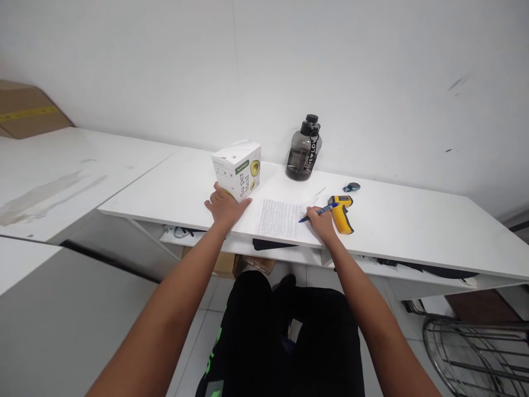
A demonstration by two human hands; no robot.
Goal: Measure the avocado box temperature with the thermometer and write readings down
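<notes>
My right hand (321, 221) is closed round a blue pen (330, 208), its tip low over the right side of a paper sheet (279, 218) covered in dense writing. My left hand (225, 205) has its fingers spread at the foot of a white box (236, 168), which stands upright left of the sheet. Green lettering and avocado pictures mark the box; my hand hides its lower front. Just right of my right hand lies a yellow and black infrared thermometer (342, 215).
A dark translucent water bottle (303, 149) stands against the wall behind the sheet. A small teal object (351, 187) lies to its right. At far left sits a cardboard box (31, 110). Below the white desk (405, 220) are a shelf and a metal rack (479, 353).
</notes>
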